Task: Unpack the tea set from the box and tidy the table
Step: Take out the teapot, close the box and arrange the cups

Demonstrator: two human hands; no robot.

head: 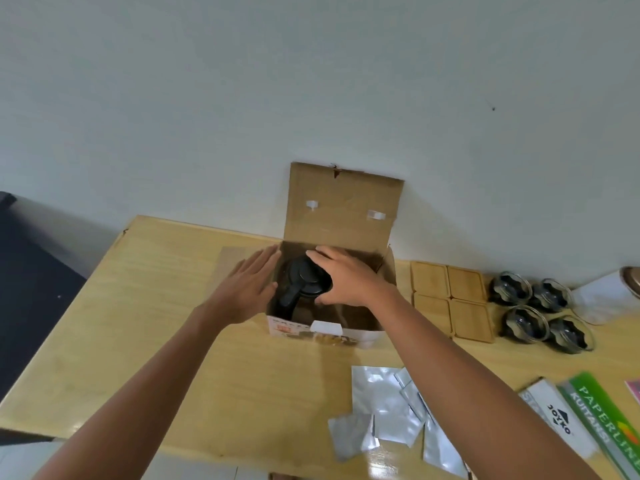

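Observation:
An open cardboard box (341,216) stands at the back of the wooden table (145,327), its lid flap leaning on the wall. Inside it is a teapot (301,284) with a black lid and handle. My right hand (346,277) reaches into the box and grips the teapot's top. My left hand (254,282) rests flat, fingers spread, against the box's left outer wall. Right of the box lie several square wooden coasters (450,299), and beyond them several glass cups (540,310) with dark bases.
Silver foil pouches (388,414) lie scattered on the table's near right. A white Joyko box (557,417) and a green Paperline pack (609,417) sit at the right edge. White paper (602,299) lies beyond the cups. A dark surface (31,271) lies left of the table.

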